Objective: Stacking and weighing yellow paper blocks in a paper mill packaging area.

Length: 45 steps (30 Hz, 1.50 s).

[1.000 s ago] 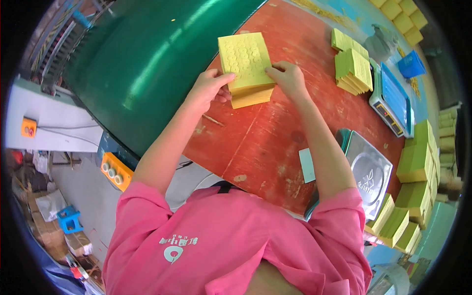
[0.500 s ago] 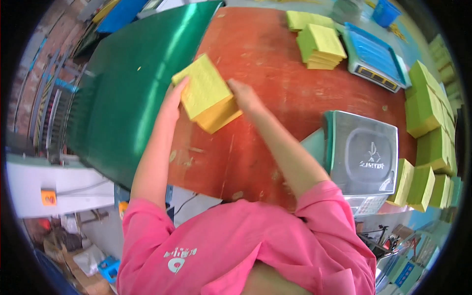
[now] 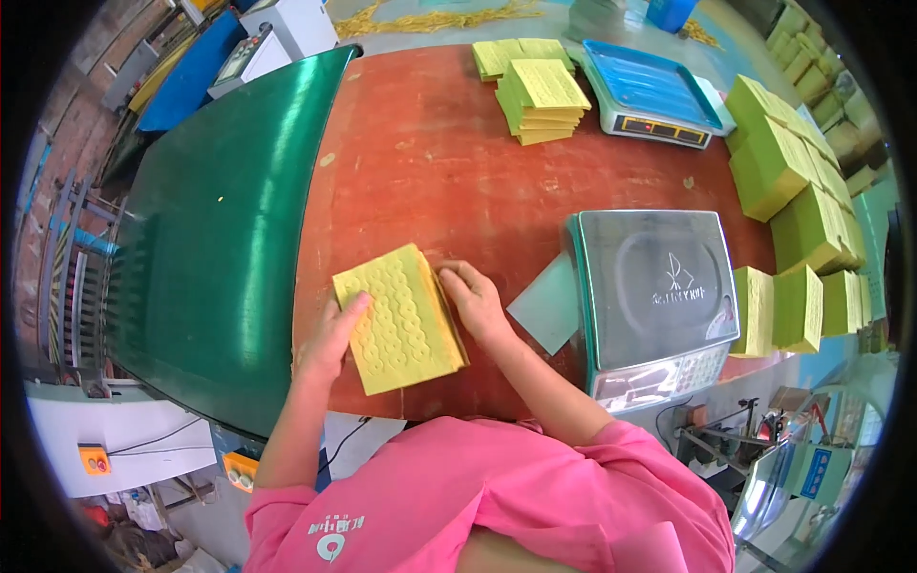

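A thick stack of yellow paper sheets (image 3: 396,320), its top sheet embossed with rows of round shapes, is between my hands over the near part of the red tabletop (image 3: 420,143). My left hand (image 3: 328,339) grips its left side, thumb on the top sheet and the other fingers mostly hidden. Against the right side, near the upper corner, are the bent fingers of my right hand (image 3: 475,301). The sheets along that side look slightly uneven.
On my right stands a covered scale (image 3: 659,286) with a pale translucent sheet (image 3: 549,306) beside it. Farther back are a blue-topped scale (image 3: 650,86) and a paper pile (image 3: 544,95). More yellow stacks (image 3: 774,162) line the right edge. A sloping green surface (image 3: 210,220) borders the left.
Both hands have brought the paper stack nearer to me and turned it, so its embossed top faces up more fully. My view has shifted too.
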### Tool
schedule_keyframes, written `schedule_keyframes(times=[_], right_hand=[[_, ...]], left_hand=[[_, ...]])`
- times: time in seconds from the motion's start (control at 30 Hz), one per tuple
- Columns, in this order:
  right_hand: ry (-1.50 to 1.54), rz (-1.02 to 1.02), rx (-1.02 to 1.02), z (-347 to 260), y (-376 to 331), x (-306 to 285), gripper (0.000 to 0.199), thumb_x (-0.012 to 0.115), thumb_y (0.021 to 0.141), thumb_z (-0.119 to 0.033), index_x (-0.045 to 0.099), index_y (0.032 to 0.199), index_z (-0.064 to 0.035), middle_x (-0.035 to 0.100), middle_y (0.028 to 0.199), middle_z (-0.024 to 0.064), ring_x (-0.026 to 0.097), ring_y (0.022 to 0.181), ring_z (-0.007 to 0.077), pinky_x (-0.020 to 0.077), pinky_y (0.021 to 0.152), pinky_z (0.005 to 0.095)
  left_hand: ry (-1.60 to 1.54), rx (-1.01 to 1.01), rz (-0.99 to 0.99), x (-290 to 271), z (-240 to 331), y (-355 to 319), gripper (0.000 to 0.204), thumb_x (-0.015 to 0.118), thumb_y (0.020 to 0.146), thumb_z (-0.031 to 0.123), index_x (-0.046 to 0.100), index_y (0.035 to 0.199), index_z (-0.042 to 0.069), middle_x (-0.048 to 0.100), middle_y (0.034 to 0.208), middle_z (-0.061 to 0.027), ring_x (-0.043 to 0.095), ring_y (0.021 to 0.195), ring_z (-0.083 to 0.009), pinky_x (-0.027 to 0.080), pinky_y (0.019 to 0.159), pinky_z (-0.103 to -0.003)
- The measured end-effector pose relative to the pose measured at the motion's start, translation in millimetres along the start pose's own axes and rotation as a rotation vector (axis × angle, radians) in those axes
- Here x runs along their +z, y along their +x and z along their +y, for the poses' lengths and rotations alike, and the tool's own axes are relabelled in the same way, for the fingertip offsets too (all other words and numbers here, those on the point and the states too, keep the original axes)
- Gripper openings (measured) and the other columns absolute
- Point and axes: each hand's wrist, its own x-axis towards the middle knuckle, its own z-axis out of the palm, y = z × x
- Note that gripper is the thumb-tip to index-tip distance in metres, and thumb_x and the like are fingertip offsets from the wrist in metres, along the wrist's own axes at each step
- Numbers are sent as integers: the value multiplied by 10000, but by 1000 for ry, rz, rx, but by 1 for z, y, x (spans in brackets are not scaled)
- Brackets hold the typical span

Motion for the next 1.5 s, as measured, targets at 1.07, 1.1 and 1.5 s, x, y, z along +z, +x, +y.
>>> schedule_keyframes(times=[1.07, 1.1, 1.5], right_hand=[[-210, -329, -45, -35, -202, -90, 335, 657, 888, -217, 590, 1054, 66, 583, 1201, 174, 563, 1089, 265, 496, 854, 361], [-275, -295, -265, -54, -194, -84, 377, 676, 859, -200, 572, 1076, 90, 549, 1254, 221, 555, 1117, 313, 486, 888, 373], [-425, -258, 222, -53, -120, -51, 422, 528, 980, -319, 580, 1156, 61, 656, 1063, 153, 629, 948, 141, 505, 731, 315]], left_hand=[[-441, 56, -40, 56, -77, -147, 474, 551, 982, 290, 438, 1378, 55, 558, 1292, -61, 580, 1130, -164, 498, 930, -337], [-588, 122, -132, 51, -84, -144, 468, 553, 984, 278, 434, 1380, 58, 559, 1285, -57, 584, 1121, -157, 504, 920, -326], [-6, 312, -17, -2, -94, -61, 431, 548, 968, 160, 491, 1368, 8, 571, 1319, -98, 522, 1198, -154, 407, 1017, -303]])
